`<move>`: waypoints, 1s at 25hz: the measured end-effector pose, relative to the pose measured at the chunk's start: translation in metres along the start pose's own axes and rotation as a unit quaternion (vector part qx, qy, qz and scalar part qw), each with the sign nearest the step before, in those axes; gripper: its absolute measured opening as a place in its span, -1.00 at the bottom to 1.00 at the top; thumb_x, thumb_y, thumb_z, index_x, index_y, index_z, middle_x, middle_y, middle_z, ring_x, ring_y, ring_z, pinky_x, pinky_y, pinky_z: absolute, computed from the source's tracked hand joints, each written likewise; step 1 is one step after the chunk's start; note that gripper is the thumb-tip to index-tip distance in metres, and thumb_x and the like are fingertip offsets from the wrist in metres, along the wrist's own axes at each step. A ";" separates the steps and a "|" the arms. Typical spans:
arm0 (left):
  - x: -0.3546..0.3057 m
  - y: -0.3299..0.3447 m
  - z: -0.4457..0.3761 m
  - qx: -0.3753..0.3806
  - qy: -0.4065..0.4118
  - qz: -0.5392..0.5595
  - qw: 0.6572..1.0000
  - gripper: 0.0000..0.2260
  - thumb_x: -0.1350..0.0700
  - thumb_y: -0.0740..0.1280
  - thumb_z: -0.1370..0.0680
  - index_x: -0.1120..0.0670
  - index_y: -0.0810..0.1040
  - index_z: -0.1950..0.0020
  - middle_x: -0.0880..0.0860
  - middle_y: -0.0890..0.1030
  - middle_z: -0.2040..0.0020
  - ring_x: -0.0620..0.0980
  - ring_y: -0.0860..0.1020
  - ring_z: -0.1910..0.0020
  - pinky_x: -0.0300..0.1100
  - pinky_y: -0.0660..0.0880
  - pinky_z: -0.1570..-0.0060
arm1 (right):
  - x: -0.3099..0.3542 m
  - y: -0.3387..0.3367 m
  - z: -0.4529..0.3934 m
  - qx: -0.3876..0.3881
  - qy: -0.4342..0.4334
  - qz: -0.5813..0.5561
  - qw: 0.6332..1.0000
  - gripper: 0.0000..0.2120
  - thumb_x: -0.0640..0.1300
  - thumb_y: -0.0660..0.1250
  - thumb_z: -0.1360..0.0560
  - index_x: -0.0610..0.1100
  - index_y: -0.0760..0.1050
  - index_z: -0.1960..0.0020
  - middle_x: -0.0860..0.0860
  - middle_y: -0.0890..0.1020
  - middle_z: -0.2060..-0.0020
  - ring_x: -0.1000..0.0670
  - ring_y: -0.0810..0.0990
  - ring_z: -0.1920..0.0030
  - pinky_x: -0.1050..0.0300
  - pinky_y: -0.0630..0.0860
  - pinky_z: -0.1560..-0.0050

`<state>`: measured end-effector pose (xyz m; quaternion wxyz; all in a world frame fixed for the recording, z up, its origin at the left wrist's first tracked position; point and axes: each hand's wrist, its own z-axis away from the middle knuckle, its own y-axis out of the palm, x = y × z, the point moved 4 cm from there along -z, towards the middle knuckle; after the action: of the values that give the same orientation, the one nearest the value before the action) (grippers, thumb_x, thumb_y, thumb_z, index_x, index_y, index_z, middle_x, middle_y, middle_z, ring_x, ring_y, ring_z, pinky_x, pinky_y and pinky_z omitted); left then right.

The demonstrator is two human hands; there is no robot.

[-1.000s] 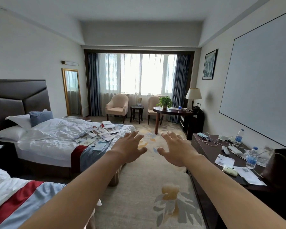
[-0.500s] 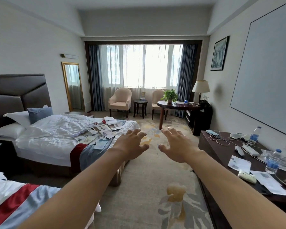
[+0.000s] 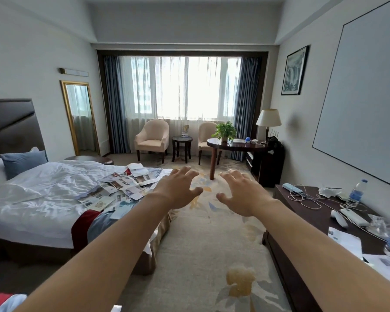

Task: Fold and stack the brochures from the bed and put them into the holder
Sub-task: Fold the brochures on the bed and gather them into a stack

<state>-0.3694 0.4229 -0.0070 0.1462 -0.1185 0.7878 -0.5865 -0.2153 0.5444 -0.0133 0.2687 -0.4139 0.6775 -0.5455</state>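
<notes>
Fingers (image 3: 185, 171) of the left hand (image 3: 178, 190) are spreading apart and curling slightly downward, gripping nothing, and those of the right hand (image 3: 241, 192) are doing the same, thumbs pointing toward each other across a narrow gap. Both bare forearms are reaching forward from the lower corners, palms facing down, hovering over the beige floral-patterned carpet (image 3: 200, 244). At three o'clock a dark wooden sideboard (image 3: 306, 206) is carrying white papers, tangled white cables and two clear plastic water bottles with blue labels (image 3: 357, 192). At nine to ten o'clock of the left hand, the unfolded printed paper brochures (image 3: 124, 188) are lying scattered over the foot end of the white-sheeted bed (image 3: 43, 199), some overlapping the red and grey-blue bed runner (image 3: 86, 224). Further off, at twelve o'clock, a small round dark side table (image 3: 182, 145) is standing between two cream upholstered armchairs (image 3: 152, 137), and on it a small upright yellowish stand (image 3: 185, 131) is showing, too small to tell what it is. At one o'clock a green potted plant (image 3: 225, 131) is sitting on a rounded dark wooden desk (image 3: 234, 145).
</notes>
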 end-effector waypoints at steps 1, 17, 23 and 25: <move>0.005 0.006 -0.012 0.003 -0.001 0.002 1.000 -0.44 -0.24 0.18 -0.60 -0.08 0.21 -0.56 -0.04 0.16 -0.59 0.07 0.18 -0.53 0.10 0.30 -0.36 | -0.004 0.003 -0.013 -0.001 0.000 0.001 1.000 -0.30 0.27 0.17 -0.58 0.03 0.06 -0.60 -0.04 0.15 -0.58 -0.12 0.16 -0.54 -0.16 0.25 -0.46; 0.065 0.096 -0.270 0.028 -0.022 0.018 0.999 -0.43 -0.23 0.18 -0.61 -0.08 0.19 -0.57 -0.02 0.13 -0.61 0.08 0.12 -0.56 0.15 0.27 -0.43 | -0.112 0.090 -0.270 0.017 -0.030 -0.020 0.999 -0.28 0.28 0.22 -0.55 0.03 0.08 -0.58 -0.03 0.21 -0.56 -0.12 0.22 -0.52 -0.15 0.26 -0.44; 0.111 0.131 -0.354 0.045 -0.032 0.010 0.998 -0.42 -0.25 0.18 -0.60 -0.09 0.17 -0.58 -0.03 0.12 -0.62 0.05 0.11 -0.57 0.11 0.24 -0.43 | -0.145 0.125 -0.359 0.027 -0.021 -0.027 0.999 -0.28 0.28 0.22 -0.55 0.01 0.09 -0.59 -0.04 0.21 -0.56 -0.12 0.22 -0.53 -0.13 0.26 -0.45; 0.132 0.141 -0.386 0.045 -0.029 0.008 0.999 -0.41 -0.25 0.18 -0.60 -0.08 0.17 -0.58 -0.03 0.11 -0.62 0.05 0.12 -0.57 0.10 0.25 -0.42 | -0.152 0.134 -0.395 0.023 -0.025 -0.028 0.999 -0.29 0.27 0.23 -0.55 0.01 0.11 -0.58 -0.04 0.22 -0.55 -0.11 0.22 -0.52 -0.13 0.26 -0.46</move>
<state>-0.6367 0.7593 -0.0498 0.1784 -0.1223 0.7568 -0.6168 -0.4948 0.8869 -0.0524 0.2795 -0.4395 0.6462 -0.5578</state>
